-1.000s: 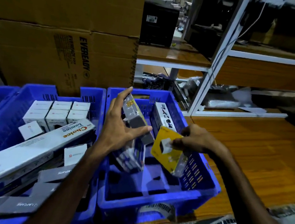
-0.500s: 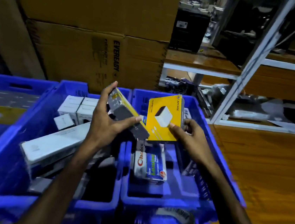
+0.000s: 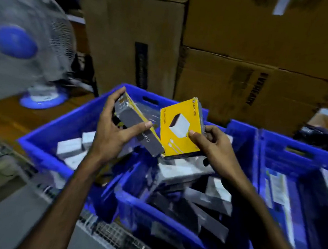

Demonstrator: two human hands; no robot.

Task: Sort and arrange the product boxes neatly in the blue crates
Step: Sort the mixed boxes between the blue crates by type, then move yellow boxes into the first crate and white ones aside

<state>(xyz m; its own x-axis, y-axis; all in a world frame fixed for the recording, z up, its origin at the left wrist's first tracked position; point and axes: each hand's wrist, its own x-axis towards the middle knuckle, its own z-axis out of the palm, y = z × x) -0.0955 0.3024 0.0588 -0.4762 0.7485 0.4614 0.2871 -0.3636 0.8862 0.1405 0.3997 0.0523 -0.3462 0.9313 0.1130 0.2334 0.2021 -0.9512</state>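
The left hand (image 3: 113, 131) is gripping a grey-sided box (image 3: 136, 129) and the right hand (image 3: 212, 144) is pinching a yellow box (image 3: 181, 128), both above the blue crate (image 3: 60, 133) of jumbled boxes.

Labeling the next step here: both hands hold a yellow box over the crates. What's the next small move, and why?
Probably square the two boxes together. The left hand holds one yellow box grey side up and tilted; the right hand holds the other yellow box face-on. Their lower corners nearly meet above the cluttered blue crate, so pairing them before setting them down seems tidiest.
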